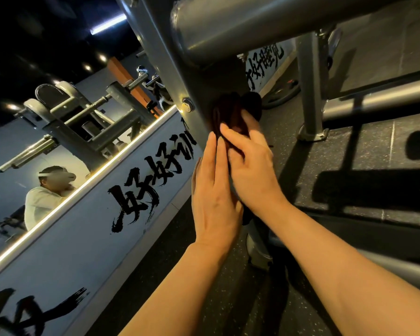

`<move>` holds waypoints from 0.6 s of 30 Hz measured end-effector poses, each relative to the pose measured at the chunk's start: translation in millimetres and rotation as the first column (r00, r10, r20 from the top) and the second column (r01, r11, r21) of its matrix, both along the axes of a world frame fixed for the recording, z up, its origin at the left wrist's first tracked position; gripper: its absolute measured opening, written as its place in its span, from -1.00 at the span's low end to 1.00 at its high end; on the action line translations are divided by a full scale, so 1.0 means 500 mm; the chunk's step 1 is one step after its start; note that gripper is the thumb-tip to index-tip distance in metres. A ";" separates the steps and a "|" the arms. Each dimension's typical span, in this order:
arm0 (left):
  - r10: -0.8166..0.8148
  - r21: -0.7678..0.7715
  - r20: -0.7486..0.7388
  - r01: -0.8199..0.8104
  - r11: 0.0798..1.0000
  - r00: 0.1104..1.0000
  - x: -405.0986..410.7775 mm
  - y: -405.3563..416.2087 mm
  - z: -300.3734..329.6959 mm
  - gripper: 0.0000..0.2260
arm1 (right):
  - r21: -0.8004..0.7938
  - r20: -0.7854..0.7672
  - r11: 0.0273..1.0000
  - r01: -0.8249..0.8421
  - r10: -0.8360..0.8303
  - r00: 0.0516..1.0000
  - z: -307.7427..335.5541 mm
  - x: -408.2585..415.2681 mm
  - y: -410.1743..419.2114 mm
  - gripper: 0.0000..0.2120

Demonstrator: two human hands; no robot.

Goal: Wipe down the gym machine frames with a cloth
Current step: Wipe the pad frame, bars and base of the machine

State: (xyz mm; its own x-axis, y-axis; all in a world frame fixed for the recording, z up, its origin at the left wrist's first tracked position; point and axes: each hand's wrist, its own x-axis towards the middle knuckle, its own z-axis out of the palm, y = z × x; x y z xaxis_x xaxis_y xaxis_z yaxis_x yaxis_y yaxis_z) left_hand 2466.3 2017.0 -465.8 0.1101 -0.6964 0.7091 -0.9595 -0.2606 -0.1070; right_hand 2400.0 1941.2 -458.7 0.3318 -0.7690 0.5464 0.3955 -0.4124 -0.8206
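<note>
I see both hands together against the grey upright post point(180, 76) of the gym machine frame. The right hand point(250, 170) presses a dark reddish cloth point(230, 112) onto the post just below a bolt point(188, 104), fingers laid over the fabric (whether the thumb curls under it I cannot tell). The left hand point(212, 190) lies flat beside it, fingers straight, touching the right hand. A thick grey crossbar point(240, 27) passes overhead. A wall mirror point(58, 122) to the left reflects other machines.
</note>
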 end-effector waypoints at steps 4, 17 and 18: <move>0.001 -0.039 -0.011 -0.001 0.999 1.000 -0.006 -0.010 0.005 -0.30 | 0.217 0.014 0.973 -0.083 0.082 0.997 -0.024 0.003 -0.034 -0.60; -0.058 -0.097 -0.056 0.053 0.994 0.997 -0.007 -0.017 0.002 -0.37 | 0.342 0.057 0.926 -0.159 0.149 0.987 -0.002 0.000 -0.037 -0.59; -0.050 -0.112 -0.052 0.044 0.993 0.997 -0.006 -0.016 0.003 -0.39 | 0.177 0.015 0.980 -0.088 0.087 0.996 -0.004 -0.005 -0.011 -0.59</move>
